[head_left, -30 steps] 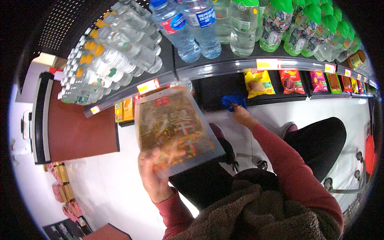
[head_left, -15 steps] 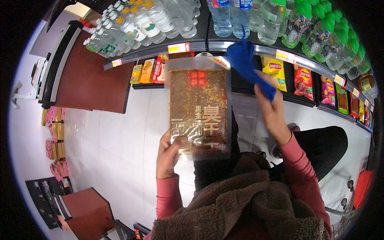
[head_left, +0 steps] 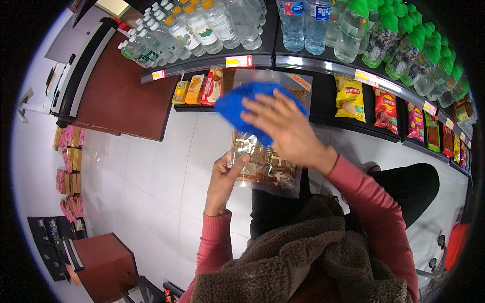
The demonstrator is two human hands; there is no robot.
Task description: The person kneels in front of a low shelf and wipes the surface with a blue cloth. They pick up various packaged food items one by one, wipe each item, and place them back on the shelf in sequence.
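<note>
1. Plainly, the left hand pinches the flat packet by its left edge.
2. Over the packet, the right hand, fingers spread, apparently presses a blurred blue cloth.
3. Beyond the packet: a shelf.

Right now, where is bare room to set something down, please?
Free: the white tiled floor, between the pink-and-gold boxes and the left hand; also, seen from above, the black lower shelf, between the flat transparent package and the glossy yellow snack bag. Crowded: the black upper shelf, packed with clear plastic bottles.
</note>
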